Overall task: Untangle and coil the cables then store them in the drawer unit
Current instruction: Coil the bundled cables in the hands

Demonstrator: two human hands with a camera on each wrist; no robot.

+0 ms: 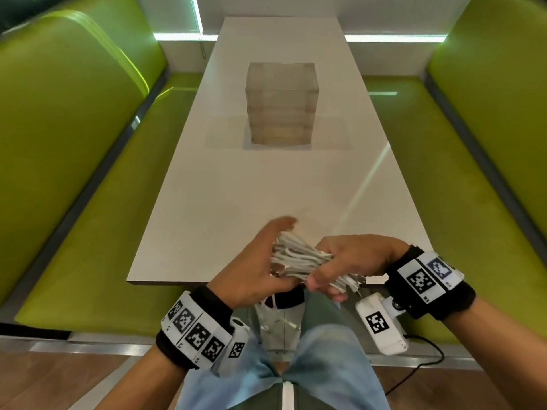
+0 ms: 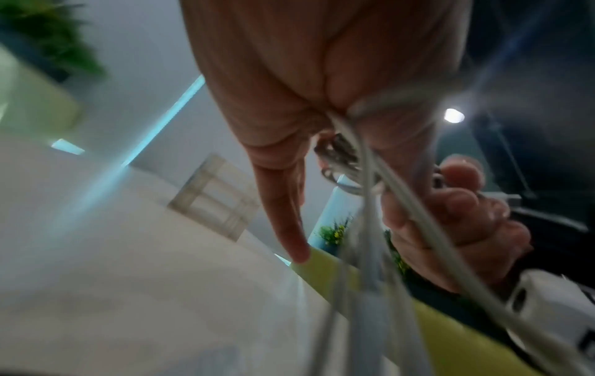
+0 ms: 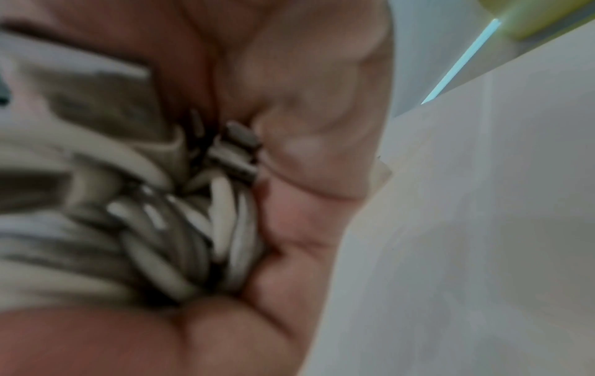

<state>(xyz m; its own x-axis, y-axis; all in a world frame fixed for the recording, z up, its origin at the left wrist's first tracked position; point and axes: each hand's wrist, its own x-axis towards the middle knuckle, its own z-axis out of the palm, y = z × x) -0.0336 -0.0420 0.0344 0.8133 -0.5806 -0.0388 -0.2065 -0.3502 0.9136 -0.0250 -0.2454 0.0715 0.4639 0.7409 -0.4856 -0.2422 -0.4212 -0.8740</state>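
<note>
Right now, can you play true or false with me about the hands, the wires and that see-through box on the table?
1. The right hand grips a bunch of white cables. True.
2. The cables lie inside the drawer unit. False: they are in the hands at the near edge of the table, apart from the unit.
3. The left hand holds the other end of the bunch. True.
4. The drawer unit is lying on its side. False: it stands upright.
5. The benches beside the table are red. False: they are green.
</note>
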